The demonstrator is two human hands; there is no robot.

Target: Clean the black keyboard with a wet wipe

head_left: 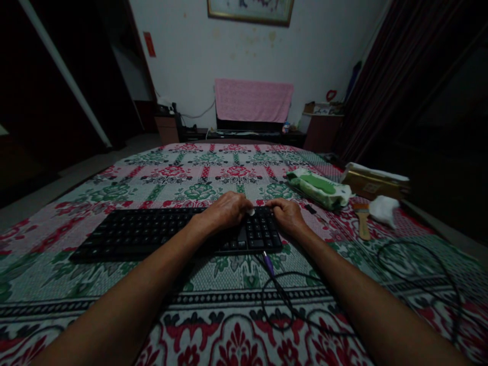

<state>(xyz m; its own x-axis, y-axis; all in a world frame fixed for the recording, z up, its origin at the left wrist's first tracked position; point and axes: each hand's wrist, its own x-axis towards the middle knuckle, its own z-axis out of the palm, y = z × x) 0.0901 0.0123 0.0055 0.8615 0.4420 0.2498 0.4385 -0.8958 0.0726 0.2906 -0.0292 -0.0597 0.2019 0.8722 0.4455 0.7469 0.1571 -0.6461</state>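
Note:
A black keyboard [143, 235] lies on the patterned bedspread, its number pad towards the right. Over the right part of the keys is my left hand [230, 209], fingers closed on a small white piece [250, 212], perhaps tissue or cotton; most of it is hidden. My right hand [286, 213] is at the keyboard's far right corner, its fingers curled and pinched against the edge. Just below the number pad rests a purple cable plug [268, 262], with a black cable [284, 300] looping towards the right beneath my right forearm.
To the right lie a green-and-white wipes pack [319, 187], a gold tissue pack [375, 182], a crumpled white tissue [384, 210] and a brush with a wooden handle [363, 223]. A small black object [310, 208] is beside my right hand. A pink cloth [253, 100] covers a screen beyond the bed.

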